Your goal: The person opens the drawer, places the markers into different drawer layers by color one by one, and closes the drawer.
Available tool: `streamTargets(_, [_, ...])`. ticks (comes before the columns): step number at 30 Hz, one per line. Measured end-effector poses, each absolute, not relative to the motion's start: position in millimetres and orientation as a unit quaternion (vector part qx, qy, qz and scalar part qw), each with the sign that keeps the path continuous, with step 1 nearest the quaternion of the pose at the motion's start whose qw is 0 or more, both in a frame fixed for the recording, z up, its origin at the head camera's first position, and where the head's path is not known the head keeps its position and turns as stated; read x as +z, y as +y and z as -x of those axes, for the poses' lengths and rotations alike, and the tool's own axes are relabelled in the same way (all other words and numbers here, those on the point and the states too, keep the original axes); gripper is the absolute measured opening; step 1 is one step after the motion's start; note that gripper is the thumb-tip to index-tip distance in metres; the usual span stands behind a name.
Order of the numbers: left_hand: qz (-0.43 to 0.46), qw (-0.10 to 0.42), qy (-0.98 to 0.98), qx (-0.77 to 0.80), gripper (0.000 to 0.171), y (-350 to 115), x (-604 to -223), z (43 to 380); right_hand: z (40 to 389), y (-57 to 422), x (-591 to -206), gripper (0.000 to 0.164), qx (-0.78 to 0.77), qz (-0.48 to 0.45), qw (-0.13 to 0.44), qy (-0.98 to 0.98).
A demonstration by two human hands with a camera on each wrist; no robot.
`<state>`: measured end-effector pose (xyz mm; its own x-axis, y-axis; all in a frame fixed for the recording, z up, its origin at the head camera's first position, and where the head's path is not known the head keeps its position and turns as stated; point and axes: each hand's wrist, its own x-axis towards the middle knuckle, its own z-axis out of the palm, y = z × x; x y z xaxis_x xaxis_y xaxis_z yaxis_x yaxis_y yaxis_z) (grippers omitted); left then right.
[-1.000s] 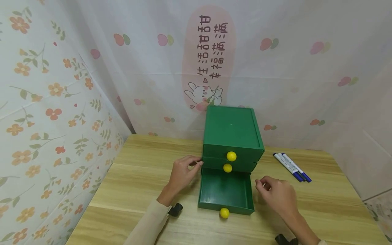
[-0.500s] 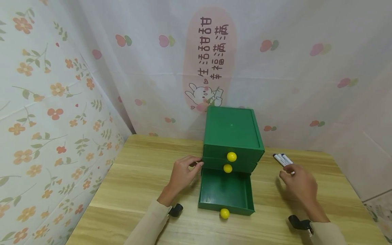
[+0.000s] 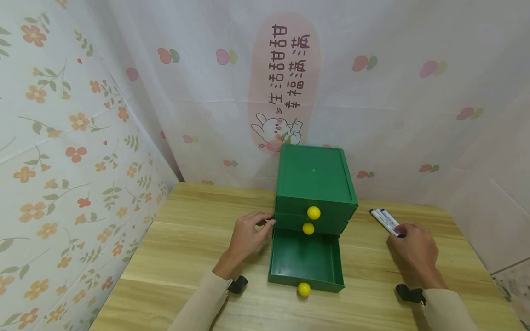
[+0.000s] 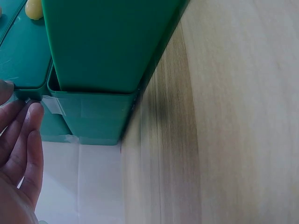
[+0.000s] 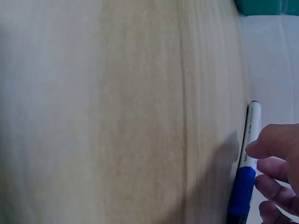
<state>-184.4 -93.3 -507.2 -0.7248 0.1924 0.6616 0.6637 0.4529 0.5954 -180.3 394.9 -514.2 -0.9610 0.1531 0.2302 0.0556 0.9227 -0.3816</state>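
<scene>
bottom drawer [image 3: 320, 286]: open | upper drawers [image 3: 290, 220]: closed | markers [image 3: 386, 221]: on table [image 3: 198, 225]

Above and behind the green drawer cabinet [image 3: 313, 174], I'm reading two sideways lines of Chinese on the white curtain's [image 3: 393, 115] pink patch [image 3: 284, 82]: one is saying 生活甜甜, the other 幸福满满. Right of the cabinet, the white markers [image 3: 385, 220] are showing small dark print, too tiny for me to be making out.

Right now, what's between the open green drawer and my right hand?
In the head view, only bare wooden tabletop lies between the open green drawer and your right hand.
</scene>
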Motion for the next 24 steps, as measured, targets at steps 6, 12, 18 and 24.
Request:
streamTargets(6, [0.264, 0.263, -0.812, -0.450, 0.013, -93.1, -507.0, 184.3, 183.0, 396.7, -516.0, 0.032, 0.186, 0.061, 0.116, -0.974])
streamTargets(12, [0.266, 0.265, -0.811, -0.448, 0.012, -93.5, -508.3, 184.7, 184.6, 396.0, -517.4, 0.033, 0.180, 0.058, 0.112, -0.975])
streamTargets(18, [0.270, 0.266, -0.809, -0.450, 0.012, -93.2, -507.1, 184.1, 186.0, 395.4, -520.5, 0.030, 0.180, 0.058, 0.120, -0.975])
streamTargets(24, [0.265, 0.262, -0.812, -0.449, 0.013, -93.3, -508.0, 183.7, 187.6, 395.1, -520.1, 0.026, 0.183, 0.062, 0.120, -0.974])
